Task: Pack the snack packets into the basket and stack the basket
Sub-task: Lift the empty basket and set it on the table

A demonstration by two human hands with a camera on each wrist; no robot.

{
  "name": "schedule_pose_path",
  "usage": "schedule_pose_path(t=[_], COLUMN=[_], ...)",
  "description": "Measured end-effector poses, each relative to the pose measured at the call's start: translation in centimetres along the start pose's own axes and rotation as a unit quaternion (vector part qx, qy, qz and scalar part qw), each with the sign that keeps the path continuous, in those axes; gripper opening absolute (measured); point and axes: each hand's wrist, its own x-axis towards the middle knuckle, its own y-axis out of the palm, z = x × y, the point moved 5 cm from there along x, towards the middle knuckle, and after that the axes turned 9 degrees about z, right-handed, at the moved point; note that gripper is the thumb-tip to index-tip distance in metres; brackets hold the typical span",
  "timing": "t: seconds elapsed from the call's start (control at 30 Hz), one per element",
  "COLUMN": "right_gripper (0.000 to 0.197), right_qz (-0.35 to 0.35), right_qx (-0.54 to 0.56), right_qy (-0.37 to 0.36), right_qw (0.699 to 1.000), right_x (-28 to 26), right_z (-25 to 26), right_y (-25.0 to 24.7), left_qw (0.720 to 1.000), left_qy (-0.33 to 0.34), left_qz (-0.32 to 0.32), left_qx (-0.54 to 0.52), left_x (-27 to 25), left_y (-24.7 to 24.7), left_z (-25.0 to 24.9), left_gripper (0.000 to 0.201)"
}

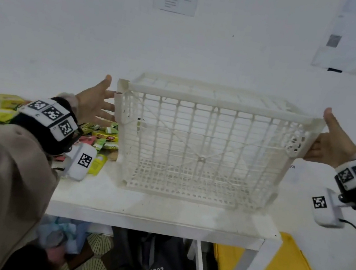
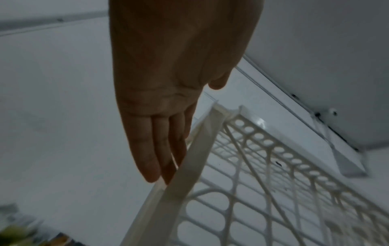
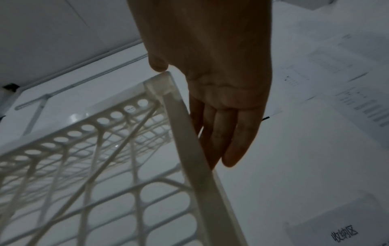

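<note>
I've got the white lattice basket [image 1: 204, 144] standing upright on the white counter [image 1: 158, 212], open top up, nothing inside it that I can see through the grid. Its long axis runs straight across in front of me, left to right, so the two short end walls face my hands. My left hand [image 1: 96, 106] is at the left end, fingers straight and spread, tips right by the rim flange; from the left wrist view the fingers [image 2: 160, 149] lie flat along the edge of that flange, touching or very nearly so, not curled round it. My right hand [image 1: 331, 147] is at the right end, thumb up over the top corner, fingers extended behind the end wall; the right wrist view shows the fingers [image 3: 223, 133] straight down the outside of the flange. So both hands are loose and flat, bracketing the basket, gripping nothing.

The snack packets [image 1: 100, 135] are heaped on the counter to the left, yellow and green mostly, just beside the basket's left end. That puts my left hand clearly nearer to them; my right would have to cross the whole basket. I'd say packing hasn't begun, and the left hand is the natural one to start feeding packets over the rim.
</note>
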Motion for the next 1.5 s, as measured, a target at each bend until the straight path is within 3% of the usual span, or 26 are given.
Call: schedule_pose_path(t=[0.07,0.17,0.23,0.4,0.5,0.6,0.7,0.83,0.93,1.17,1.37,1.5], right_gripper=[0.118,0.062,0.038,0.028,0.035,0.014,0.024,0.037,0.054,0.14,0.129,0.087], right_qz=[0.004,0.003,-0.007,-0.013,-0.008,0.0,0.001,0.066,0.05,0.047,0.077,0.074], right_qx=[-0.016,0.002,0.022,0.044,0.087,0.134,0.144,0.16,0.141,0.039,-0.028,-0.063], right_qy=[0.015,0.014,0.005,-0.046,-0.071,-0.101,-0.112,-0.096,-0.094,-0.035,-0.023,-0.013], right_qw=[1.0,1.0,1.0,0.998,0.994,0.986,0.983,0.98,0.984,0.998,0.996,0.995], right_x=[0.2,0.5,0.6,-0.1,0.3,0.7,1.6,3.1,3.0,2.1,1.2,0.2], right_z=[0.8,1.9,2.1,2.7,2.3,1.5,-0.5,-4.8,-7.1,-11.8,-15.0,-15.3], right_y=[-0.2,-0.4,-1.3,-2.9,-3.2,-1.8,0.1,2.0,3.0,4.7,6.8,8.1], left_qw=[0.999,0.996,0.996,0.996,0.992,0.992,0.995,0.997,0.999,0.995,0.986,0.983], left_qy=[-0.003,0.005,0.016,0.083,0.129,0.123,0.095,0.071,0.054,-0.008,-0.063,-0.058], left_qz=[-0.019,-0.05,-0.052,-0.022,-0.003,0.008,0.006,-0.008,-0.007,0.028,0.007,-0.005], left_qx=[0.043,0.072,0.069,0.036,-0.006,-0.014,0.007,-0.031,0.006,0.094,0.154,0.174], left_x=[0.4,0.9,1.1,0.9,1.1,1.7,2.8,3.8,3.4,2.0,1.3,1.0], left_y=[0.9,1.5,1.1,0.5,0.3,0.1,-0.1,0.3,0.9,1.9,3.9,4.1], left_z=[-1.1,-1.9,-2.0,-3.1,-3.4,-2.2,0.7,5.0,7.5,12.2,16.0,17.7], left_gripper=[0.059,0.039,0.031,0.019,0.016,0.02,0.025,0.037,0.037,0.053,0.042,0.061])
